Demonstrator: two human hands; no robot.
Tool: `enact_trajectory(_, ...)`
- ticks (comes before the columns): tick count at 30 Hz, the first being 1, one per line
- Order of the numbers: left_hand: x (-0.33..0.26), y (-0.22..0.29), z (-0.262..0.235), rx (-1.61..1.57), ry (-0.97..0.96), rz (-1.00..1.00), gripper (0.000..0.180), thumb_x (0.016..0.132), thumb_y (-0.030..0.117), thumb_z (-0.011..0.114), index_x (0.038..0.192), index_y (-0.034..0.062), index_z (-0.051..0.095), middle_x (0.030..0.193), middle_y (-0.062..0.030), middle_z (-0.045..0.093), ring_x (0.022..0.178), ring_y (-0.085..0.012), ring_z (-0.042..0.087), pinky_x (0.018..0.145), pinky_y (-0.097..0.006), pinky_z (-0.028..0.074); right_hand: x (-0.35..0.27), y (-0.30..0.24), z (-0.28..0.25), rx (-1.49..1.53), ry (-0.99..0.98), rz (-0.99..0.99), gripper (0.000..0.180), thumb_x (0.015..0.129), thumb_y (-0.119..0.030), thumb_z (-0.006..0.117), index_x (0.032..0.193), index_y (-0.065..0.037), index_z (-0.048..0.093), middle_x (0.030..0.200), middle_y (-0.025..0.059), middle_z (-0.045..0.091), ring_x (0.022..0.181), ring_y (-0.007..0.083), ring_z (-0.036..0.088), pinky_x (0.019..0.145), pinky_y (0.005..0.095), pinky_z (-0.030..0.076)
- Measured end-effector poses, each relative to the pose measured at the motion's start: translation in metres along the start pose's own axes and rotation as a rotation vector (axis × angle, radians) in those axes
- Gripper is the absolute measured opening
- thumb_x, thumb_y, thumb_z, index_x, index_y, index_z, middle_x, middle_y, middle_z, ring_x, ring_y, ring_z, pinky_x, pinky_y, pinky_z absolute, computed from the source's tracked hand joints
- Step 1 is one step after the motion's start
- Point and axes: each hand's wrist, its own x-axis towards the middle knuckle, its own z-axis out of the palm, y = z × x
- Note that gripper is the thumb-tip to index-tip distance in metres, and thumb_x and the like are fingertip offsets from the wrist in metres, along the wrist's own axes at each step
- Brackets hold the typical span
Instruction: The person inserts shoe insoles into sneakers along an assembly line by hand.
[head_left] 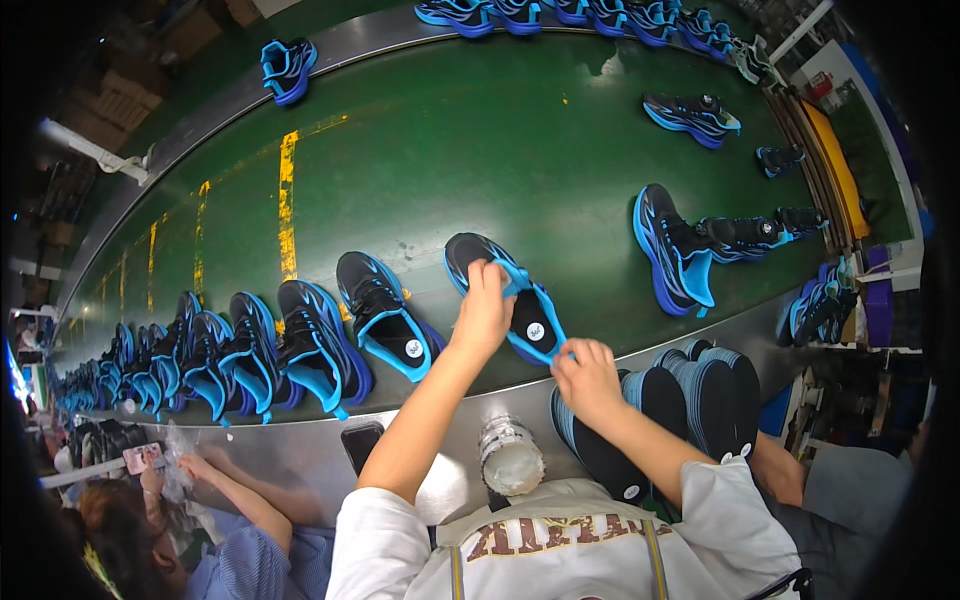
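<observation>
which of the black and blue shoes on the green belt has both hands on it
The shoe nearest the belt's near edge, right of the long row: the left hand grips its tongue and the right hand its heel. No hand touches any other shoe.

Left hand [484,312] covers the tongue and collar of the black-and-blue shoe [510,300]; its fingers' grip cannot be read. Right hand [587,376] hides the heel. At 9 o'clock, the row of shoes [110,375] blurs together. At 12 o'clock, shoes [560,12] are cut by the frame edge.
</observation>
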Motion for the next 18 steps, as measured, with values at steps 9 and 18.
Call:
enact_trajectory(9,-0.015,0.003,-0.006,0.431,0.050,0.178,0.028,0.071,0.009,0.059,0.093,0.0027,0.044,0.098,-0.0213,0.045,0.061,-0.0352,0.055,0.052,-0.037,0.048,-0.025,-0.001,-0.025,0.036,-0.162,0.039,0.030,0.068,-0.011,0.055,0.096,-0.001,0.055,0.104,0.0129,0.048,0.103,0.0297,0.040,0.091,0.0431,0.028)
enact_trajectory(18,0.007,-0.018,0.007,1.273,-0.292,0.145,0.034,0.078,0.017,0.042,0.106,-0.0021,0.041,0.106,-0.0388,0.040,0.056,-0.0321,0.059,0.039,-0.035,0.042,-0.026,0.181,-0.090,-0.598,0.049,0.671,0.034,0.071,-0.016,0.056,0.104,-0.007,0.053,0.104,0.0214,0.048,0.099,0.0364,0.045,0.082,0.0438,0.038)
